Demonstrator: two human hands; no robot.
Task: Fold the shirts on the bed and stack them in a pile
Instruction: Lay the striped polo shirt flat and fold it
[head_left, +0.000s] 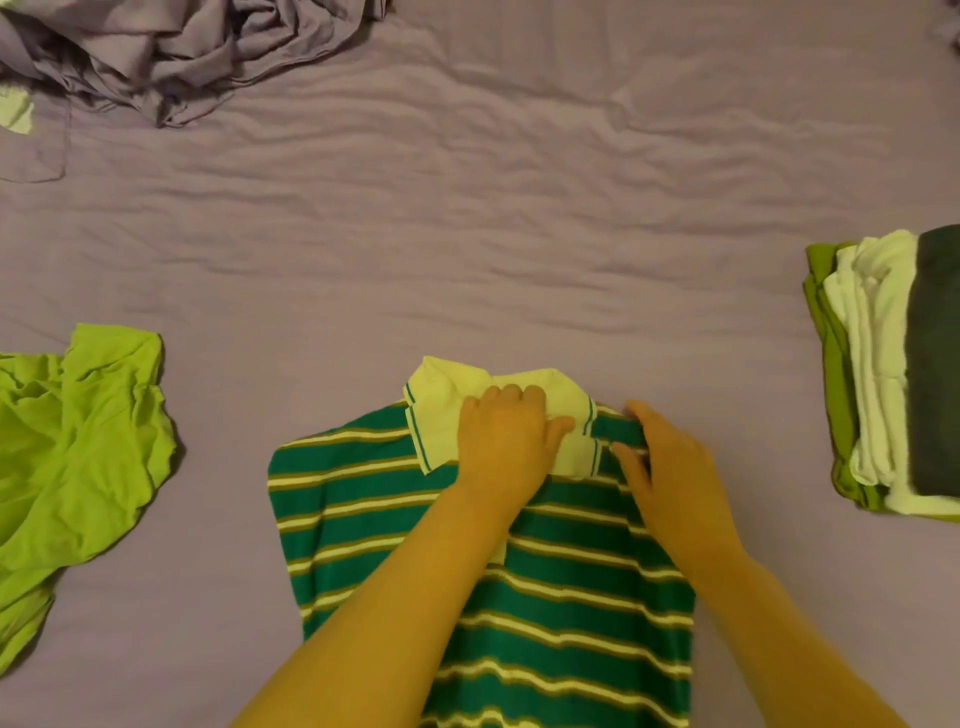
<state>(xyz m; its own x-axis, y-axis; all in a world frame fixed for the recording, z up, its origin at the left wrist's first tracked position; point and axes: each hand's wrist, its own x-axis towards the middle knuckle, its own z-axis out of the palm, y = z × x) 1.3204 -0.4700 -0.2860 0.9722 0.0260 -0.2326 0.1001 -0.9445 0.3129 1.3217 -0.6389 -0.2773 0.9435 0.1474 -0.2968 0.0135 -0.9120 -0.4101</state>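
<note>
No containers are in view. A green striped polo shirt (467, 582) lies front-up on the purple bed sheet (467, 234), its pale collar (441, 410) pointing away from the person. The left hand (504, 441) rests on the collar with its fingers curled; whether they pinch the cloth cannot be told. The right hand (665, 467) pinches the shirt's shoulder edge just beside the collar, thumb and fingers closed on the fabric. Well to the right of the right hand sits a pile of folded shirts (883, 374), green, white and dark layers stacked. Well to the left of the left hand lies a crumpled lime-green shirt (78, 457), unfolded. Far beyond both hands is a bunched purple sheet (171, 57). No writing is legible.
</note>
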